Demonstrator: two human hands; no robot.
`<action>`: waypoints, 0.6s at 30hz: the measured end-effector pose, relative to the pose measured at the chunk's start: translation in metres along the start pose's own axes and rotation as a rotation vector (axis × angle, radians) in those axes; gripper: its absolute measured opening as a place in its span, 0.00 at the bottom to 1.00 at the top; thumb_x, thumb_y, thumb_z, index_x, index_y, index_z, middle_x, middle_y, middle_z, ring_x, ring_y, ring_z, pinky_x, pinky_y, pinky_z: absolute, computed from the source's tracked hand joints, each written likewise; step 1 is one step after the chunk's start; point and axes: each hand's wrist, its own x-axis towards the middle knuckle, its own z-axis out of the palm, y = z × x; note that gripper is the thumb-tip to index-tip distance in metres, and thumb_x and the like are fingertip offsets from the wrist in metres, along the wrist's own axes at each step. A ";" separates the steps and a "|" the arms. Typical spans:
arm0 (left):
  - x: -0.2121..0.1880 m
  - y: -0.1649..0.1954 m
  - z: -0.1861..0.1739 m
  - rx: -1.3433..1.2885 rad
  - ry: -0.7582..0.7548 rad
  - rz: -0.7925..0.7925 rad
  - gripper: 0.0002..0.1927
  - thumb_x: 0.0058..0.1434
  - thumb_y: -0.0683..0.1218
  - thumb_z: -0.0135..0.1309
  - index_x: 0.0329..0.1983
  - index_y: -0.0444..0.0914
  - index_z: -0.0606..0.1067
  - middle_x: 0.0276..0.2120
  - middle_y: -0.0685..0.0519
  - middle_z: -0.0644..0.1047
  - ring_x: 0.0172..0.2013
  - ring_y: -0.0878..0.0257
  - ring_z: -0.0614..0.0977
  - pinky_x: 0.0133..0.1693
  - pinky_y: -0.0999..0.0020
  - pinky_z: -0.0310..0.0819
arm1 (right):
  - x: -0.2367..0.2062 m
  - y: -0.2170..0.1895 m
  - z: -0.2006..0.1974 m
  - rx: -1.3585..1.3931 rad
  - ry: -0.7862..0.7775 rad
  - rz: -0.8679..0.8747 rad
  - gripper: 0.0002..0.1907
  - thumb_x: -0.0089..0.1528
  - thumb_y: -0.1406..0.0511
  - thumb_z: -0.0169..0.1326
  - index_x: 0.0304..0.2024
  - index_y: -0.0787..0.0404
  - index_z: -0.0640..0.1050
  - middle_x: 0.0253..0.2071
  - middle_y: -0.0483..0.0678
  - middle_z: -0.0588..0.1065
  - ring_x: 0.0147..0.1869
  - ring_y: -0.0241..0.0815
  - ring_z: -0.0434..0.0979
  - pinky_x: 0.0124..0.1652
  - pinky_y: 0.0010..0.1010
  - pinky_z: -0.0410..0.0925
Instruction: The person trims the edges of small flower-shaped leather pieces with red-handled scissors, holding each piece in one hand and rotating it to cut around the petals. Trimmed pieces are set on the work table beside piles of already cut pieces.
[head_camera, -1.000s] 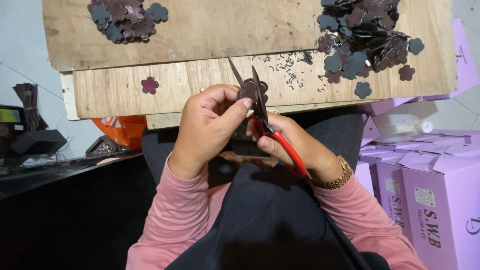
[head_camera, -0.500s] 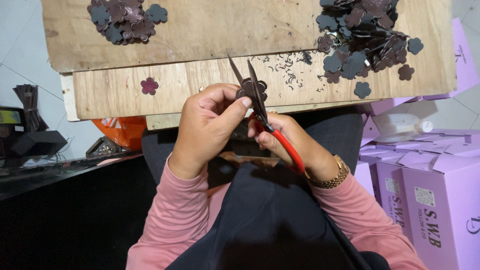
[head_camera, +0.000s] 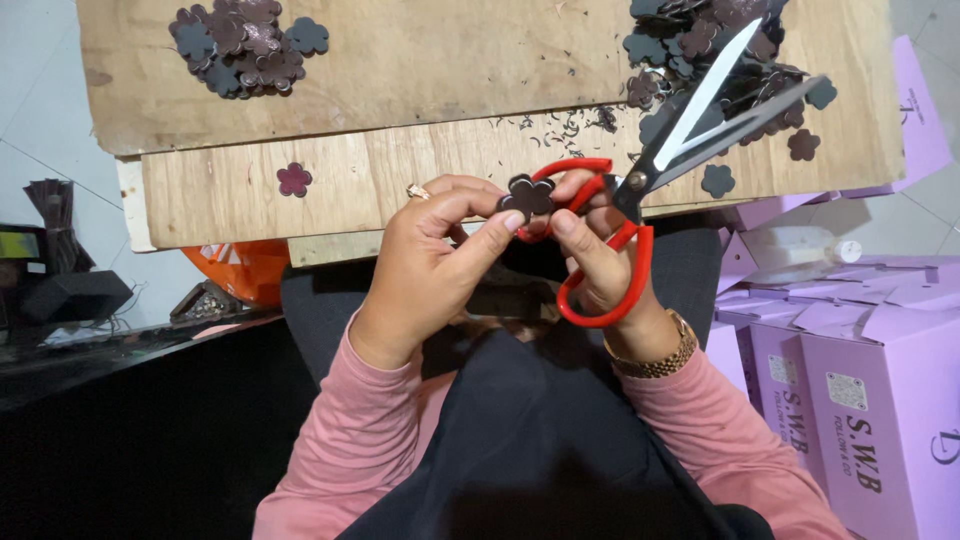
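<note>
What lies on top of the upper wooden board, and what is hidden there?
Two heaps of dark flower-shaped pieces: left heap, right heap. The open scissors cover part of the right heap.

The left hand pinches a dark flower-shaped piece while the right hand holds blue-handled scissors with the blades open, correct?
Not quite: the scissors in the right hand have red handles, not blue, as the head view shows. The left hand does pinch the dark flower-shaped piece, and the blades are open.

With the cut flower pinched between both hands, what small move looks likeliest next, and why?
Probably the left hand drops the dark flower piece on the wooden board. The flower looks fully shaped, the red-handled scissors in the right hand point away, open, and the piles of flower pieces lie there.
</note>
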 end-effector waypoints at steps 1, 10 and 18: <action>0.000 0.000 0.001 0.002 -0.023 -0.021 0.04 0.66 0.43 0.61 0.39 0.37 0.81 0.41 0.53 0.80 0.38 0.68 0.80 0.35 0.76 0.73 | -0.001 -0.003 0.001 -0.019 0.030 -0.004 0.12 0.68 0.69 0.54 0.53 0.63 0.69 0.47 0.50 0.76 0.52 0.39 0.76 0.55 0.32 0.70; 0.001 -0.009 0.017 -0.405 -0.050 -0.176 0.05 0.70 0.40 0.57 0.46 0.33 0.77 0.39 0.53 0.81 0.40 0.70 0.81 0.44 0.75 0.77 | -0.003 -0.006 0.011 -0.184 0.138 -0.007 0.12 0.67 0.72 0.57 0.51 0.64 0.70 0.44 0.48 0.75 0.48 0.35 0.75 0.51 0.27 0.70; 0.001 -0.014 0.012 -0.591 0.046 -0.153 0.08 0.71 0.39 0.54 0.52 0.31 0.74 0.43 0.52 0.81 0.44 0.68 0.81 0.50 0.74 0.77 | -0.005 0.000 -0.002 -0.336 -0.062 0.097 0.19 0.66 0.67 0.60 0.56 0.65 0.70 0.46 0.44 0.72 0.48 0.32 0.72 0.50 0.24 0.68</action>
